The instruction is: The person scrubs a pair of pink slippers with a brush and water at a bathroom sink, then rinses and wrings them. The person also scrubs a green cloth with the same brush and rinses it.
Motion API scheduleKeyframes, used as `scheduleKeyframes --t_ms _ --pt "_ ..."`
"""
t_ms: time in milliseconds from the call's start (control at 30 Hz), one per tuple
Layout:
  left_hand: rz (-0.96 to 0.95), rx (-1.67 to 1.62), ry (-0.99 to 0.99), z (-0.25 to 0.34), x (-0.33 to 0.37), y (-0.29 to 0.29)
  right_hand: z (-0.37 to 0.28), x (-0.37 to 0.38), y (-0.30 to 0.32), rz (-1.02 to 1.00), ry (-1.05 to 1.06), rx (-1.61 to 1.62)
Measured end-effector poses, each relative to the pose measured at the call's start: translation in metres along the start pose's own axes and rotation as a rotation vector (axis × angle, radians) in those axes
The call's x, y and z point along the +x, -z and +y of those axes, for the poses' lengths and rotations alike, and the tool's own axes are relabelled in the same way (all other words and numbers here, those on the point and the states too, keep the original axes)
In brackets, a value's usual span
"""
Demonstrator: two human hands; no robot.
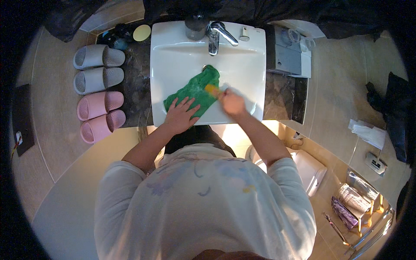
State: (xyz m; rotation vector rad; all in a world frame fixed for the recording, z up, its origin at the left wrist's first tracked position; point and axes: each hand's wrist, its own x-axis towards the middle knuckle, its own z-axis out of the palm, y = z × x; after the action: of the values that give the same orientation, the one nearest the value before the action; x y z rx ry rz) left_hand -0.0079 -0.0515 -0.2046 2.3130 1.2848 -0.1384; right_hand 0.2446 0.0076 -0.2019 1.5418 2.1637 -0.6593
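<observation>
A wet-looking green cloth lies spread in the white washbasin, from the drain down to the front rim. My left hand presses on its lower part near the rim, palm down with the fingers spread. In my right hand is a small yellow brush, its head against the right side of the cloth. Motion blurs that hand, and most of the brush handle is hidden in its fist. Behind the cloth stands a chrome faucet.
Grey slippers and pink slippers line the left side of the dark counter. A dark bottle stands beside the faucet. To the right are a grey box and, lower down, a toilet.
</observation>
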Motion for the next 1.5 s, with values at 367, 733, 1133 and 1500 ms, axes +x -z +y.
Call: scheduleKeyframes --t_ms 367,733,1133,1500 --pt "0.183 -0.126 -0.147 -0.01 -0.001 -0.003 -0.014 0.015 -0.01 0.026 0.118 0.047" --pt "0.207 -0.195 -0.174 -0.014 -0.002 -0.007 -0.022 0.03 0.004 0.132 0.104 0.178" --pt "0.234 -0.193 -0.115 -0.012 -0.003 -0.006 0.018 0.054 0.008 0.125 -0.194 0.211" --pt "0.381 -0.122 -0.016 -0.006 0.0 -0.009 0.019 0.015 0.006 0.067 -0.207 0.181"
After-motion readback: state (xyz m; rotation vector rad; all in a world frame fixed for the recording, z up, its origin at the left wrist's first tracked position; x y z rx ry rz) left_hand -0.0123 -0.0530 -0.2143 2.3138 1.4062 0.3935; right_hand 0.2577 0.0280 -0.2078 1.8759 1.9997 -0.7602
